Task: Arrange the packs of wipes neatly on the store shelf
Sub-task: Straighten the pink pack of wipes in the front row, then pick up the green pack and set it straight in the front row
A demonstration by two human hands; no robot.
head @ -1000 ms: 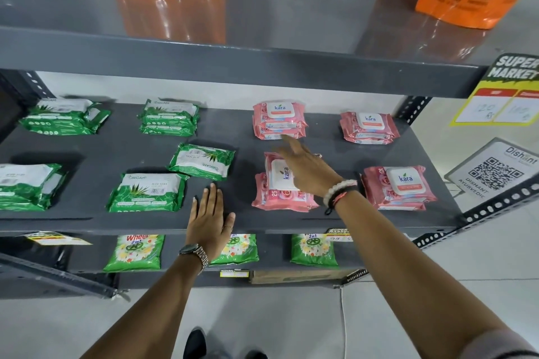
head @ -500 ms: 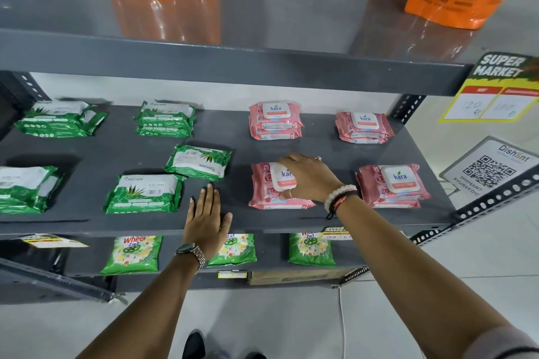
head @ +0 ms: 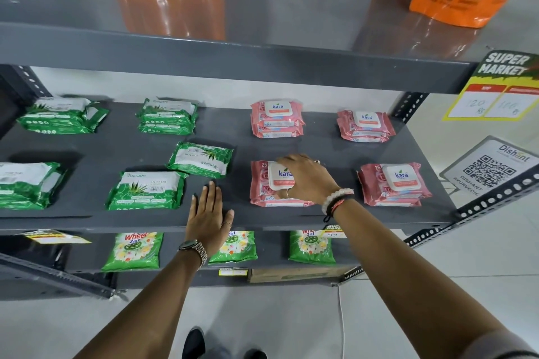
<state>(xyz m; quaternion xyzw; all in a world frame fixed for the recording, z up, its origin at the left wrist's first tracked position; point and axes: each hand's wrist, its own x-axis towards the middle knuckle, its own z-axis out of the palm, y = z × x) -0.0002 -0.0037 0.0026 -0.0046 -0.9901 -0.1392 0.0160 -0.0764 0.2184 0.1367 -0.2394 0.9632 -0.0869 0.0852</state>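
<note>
A grey metal store shelf (head: 96, 151) is holding green packs on its left half and pink ones on its right. On the front pink stack (head: 267, 188), mid-shelf, the right hand (head: 306, 179) is lying with fingers curled over the top pack. The left hand (head: 208, 216) is resting flat and spread at the shelf's front edge, just beside a crooked green pack (head: 201, 159).

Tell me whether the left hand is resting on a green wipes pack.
No, the left hand lies flat on the bare grey metal shelf.
</note>
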